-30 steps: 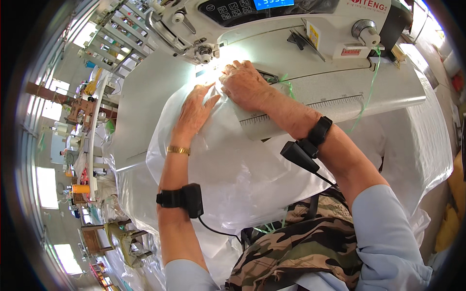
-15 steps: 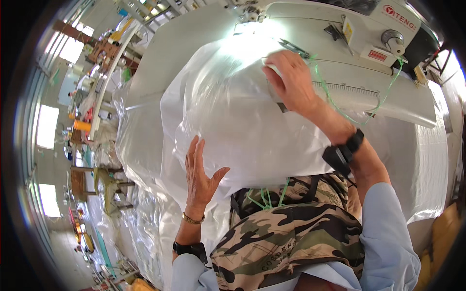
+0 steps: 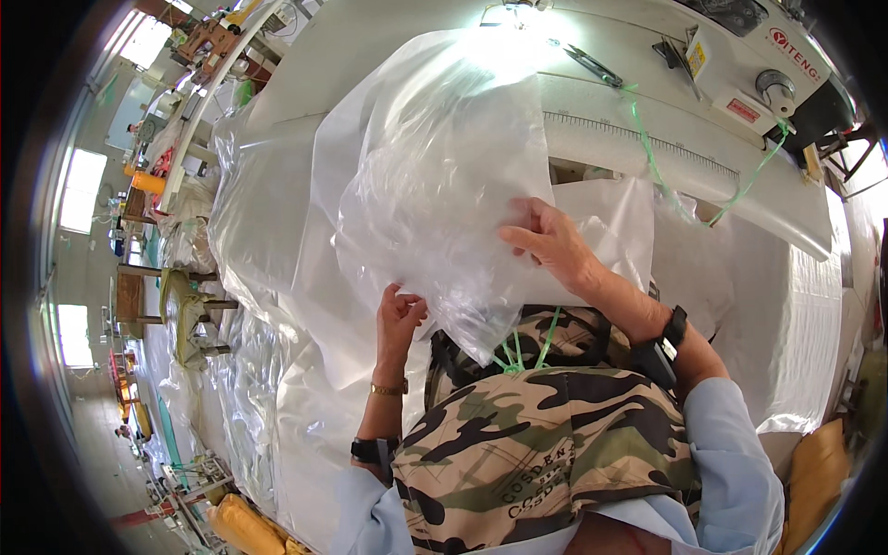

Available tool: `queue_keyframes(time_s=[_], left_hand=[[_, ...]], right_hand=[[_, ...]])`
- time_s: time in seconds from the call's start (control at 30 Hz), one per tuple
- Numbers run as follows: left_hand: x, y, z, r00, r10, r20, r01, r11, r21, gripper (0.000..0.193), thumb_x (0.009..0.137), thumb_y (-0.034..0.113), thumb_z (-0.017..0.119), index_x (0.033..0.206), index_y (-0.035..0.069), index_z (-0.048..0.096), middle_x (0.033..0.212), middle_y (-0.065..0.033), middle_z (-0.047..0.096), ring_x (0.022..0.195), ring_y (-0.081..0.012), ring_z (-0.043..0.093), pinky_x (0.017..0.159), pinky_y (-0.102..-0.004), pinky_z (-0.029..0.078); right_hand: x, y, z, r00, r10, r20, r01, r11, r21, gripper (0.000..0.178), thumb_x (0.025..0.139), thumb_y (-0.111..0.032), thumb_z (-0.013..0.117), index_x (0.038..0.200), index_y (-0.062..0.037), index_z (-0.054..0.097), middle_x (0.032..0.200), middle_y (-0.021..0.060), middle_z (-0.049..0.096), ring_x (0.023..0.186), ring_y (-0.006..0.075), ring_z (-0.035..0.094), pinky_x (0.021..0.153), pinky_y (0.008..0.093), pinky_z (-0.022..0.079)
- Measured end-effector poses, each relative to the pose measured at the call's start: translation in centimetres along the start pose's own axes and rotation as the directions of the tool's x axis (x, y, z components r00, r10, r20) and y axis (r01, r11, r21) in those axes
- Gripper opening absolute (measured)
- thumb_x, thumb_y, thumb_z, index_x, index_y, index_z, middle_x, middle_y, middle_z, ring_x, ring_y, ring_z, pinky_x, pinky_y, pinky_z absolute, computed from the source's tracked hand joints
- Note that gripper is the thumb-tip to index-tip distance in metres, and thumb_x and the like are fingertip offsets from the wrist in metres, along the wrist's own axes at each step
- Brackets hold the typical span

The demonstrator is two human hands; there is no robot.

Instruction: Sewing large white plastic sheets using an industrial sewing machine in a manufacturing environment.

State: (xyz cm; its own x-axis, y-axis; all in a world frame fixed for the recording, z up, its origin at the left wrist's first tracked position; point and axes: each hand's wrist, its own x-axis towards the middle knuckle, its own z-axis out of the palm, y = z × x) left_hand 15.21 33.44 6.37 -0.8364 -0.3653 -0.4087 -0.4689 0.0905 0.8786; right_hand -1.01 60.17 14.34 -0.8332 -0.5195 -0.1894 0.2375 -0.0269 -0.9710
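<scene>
A large sheet of clear plastic film [image 3: 435,185], over a white layer [image 3: 324,222], spreads from under the bright lamp down to my lap. At the film's lower left edge is my left hand [image 3: 401,319], its fingers curled in a pinch on the plastic. My right hand [image 3: 552,245] is at the film's right side, fingers bent and thumb opposed around the plastic; its fingertips are slightly blurred. Between the hands the film is crumpled, and one corner hangs toward my camouflage-patterned apron [image 3: 546,435]. Green strings [image 3: 527,356] lie at the apron's waist.
A sewing machine [image 3: 731,55] stands at the far right, its lamp glowing over the film. Thread snips [image 3: 592,67] lie on the machine bed. Green twine [image 3: 652,166] loops over the ruler-marked edge. At left stand a stool [image 3: 185,319] and more plastic; a yellow bundle [image 3: 245,527] lies lower left.
My right hand has moved down and toward me from beside the lamp. My left hand has shifted slightly right, its spread fingers now curled. The film's near edge is gathered up between them.
</scene>
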Motion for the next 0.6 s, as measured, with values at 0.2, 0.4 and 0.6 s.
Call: queue_keyframes(time_s=[0.2,0.4,0.6], left_hand=[[0.5,2.6,2.5,0.697,0.607,-0.382,-0.400,0.771,0.495,0.092,0.074,0.009,0.079,0.148,0.004,0.024,0.148,-0.0211,0.033,0.106,-0.0286,0.060,0.072,-0.0342,0.053],[2.6,7.9,1.2,0.473,0.876,-0.097,-0.512,0.363,0.778,0.084,0.081,0.005,0.068,0.151,0.008,0.021,0.158,-0.0184,0.016,0.127,-0.0303,0.047,0.087,-0.0364,0.052],[2.8,11.4,-3.4,0.466,0.833,-0.298,-0.689,0.553,0.469,0.023,0.081,-0.011,0.057,0.099,-0.001,0.068,0.097,-0.0116,0.066,0.088,-0.0220,0.064,0.070,-0.0291,0.051]], right_hand=[[0.0,-0.1,1.3,0.972,0.074,0.222,-0.110,0.982,0.155,0.025,0.089,-0.022,0.070,0.099,0.0013,0.070,0.088,0.0021,0.068,0.079,0.0106,0.060,0.072,0.0226,0.046],[-1.6,-3.8,1.9,0.928,-0.075,0.366,-0.106,0.886,0.451,0.027,0.093,-0.026,0.063,0.091,-0.0004,0.072,0.089,0.0086,0.071,0.079,0.0189,0.065,0.081,0.0333,0.049],[-2.2,-4.2,0.8,0.854,-0.228,0.468,-0.067,0.843,0.533,0.034,0.096,-0.029,0.058,0.083,-0.0009,0.070,0.086,0.0130,0.070,0.080,0.0249,0.066,0.085,0.0382,0.050]])
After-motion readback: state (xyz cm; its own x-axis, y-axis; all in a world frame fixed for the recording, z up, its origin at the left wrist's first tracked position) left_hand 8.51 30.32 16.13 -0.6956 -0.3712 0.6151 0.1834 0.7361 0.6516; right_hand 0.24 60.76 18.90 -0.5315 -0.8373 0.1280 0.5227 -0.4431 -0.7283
